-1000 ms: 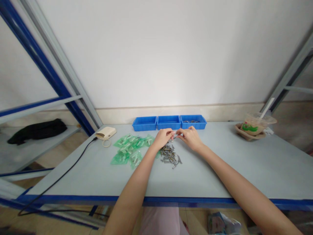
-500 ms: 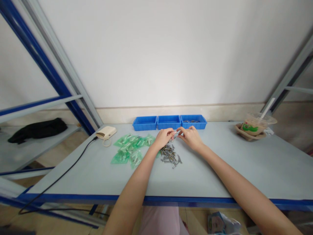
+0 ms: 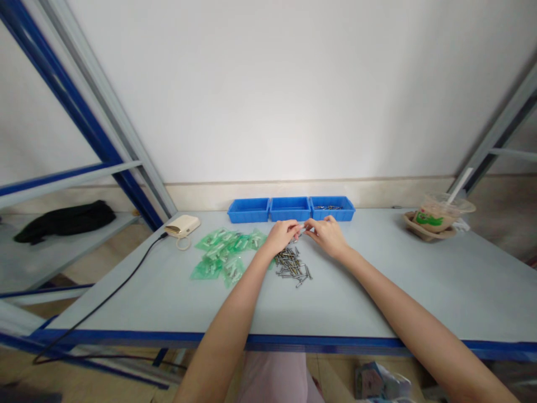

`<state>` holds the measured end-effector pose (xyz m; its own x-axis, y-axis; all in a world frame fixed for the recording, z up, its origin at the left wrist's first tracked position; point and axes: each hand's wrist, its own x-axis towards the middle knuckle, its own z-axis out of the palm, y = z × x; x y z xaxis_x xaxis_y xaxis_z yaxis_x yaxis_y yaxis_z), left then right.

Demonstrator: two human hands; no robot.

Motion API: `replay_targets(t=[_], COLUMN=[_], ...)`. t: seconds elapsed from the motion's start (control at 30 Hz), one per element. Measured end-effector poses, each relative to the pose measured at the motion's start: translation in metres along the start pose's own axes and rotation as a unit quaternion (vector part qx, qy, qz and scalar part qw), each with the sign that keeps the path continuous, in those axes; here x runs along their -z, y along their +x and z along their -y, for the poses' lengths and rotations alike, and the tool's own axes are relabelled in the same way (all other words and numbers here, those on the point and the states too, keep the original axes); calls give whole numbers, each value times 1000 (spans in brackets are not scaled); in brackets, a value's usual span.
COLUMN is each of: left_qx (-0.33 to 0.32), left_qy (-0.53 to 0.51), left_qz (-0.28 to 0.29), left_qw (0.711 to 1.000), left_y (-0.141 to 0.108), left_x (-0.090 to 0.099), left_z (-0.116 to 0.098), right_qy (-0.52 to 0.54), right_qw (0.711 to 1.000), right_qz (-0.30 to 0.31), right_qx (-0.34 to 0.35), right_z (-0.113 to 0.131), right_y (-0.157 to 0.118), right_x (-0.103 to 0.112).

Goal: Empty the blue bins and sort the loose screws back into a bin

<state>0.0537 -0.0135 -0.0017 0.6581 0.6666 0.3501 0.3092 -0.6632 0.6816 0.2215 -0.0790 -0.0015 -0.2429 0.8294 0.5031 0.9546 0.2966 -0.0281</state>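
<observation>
My left hand (image 3: 283, 235) and my right hand (image 3: 326, 235) meet fingertip to fingertip above the table, both with the fingers pinched. A small, pale piece shows between them, too little to name. Right below lies a loose pile of metal screws (image 3: 290, 264), a few of them partly hidden by my left hand. Green-tinted plastic bags (image 3: 222, 252) with small pale parts inside lie to the left of my left forearm. Just beyond my hands stand three blue bins in a row: the left bin (image 3: 248, 217), the middle bin (image 3: 290, 215) and the right bin (image 3: 333, 215), which holds some screws.
At the left of the table (image 3: 335, 313) sits a cream-coloured device (image 3: 183, 225) with a black cable (image 3: 121, 288) running off the front edge. A plastic drink cup (image 3: 436, 215) with a straw stands in a brown holder at the right. The white wall rises behind the bins.
My fingertips shift very slightly around the small piece between them. Everything else on the table stays where it was.
</observation>
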Motion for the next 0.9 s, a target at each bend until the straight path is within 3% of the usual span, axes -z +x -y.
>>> replay_targets(t=[0.47,0.7,0.9], left_qx=[-1,-5,-8], left_qy=[4,-48,-8], left_qz=[-13,5,-11], left_qw=[1000,999,1000], left_y=[1,1,1], left_x=[1,-1,1], left_z=[1,3,1], right_qy=[-1,-19,-17], right_qw=[1000,1000,1000], right_qz=[-1,1,-2], right_qx=[-4,-13,-10], right_z=[0,0,0], right_y=[0,0,0], right_x=[1,4,2])
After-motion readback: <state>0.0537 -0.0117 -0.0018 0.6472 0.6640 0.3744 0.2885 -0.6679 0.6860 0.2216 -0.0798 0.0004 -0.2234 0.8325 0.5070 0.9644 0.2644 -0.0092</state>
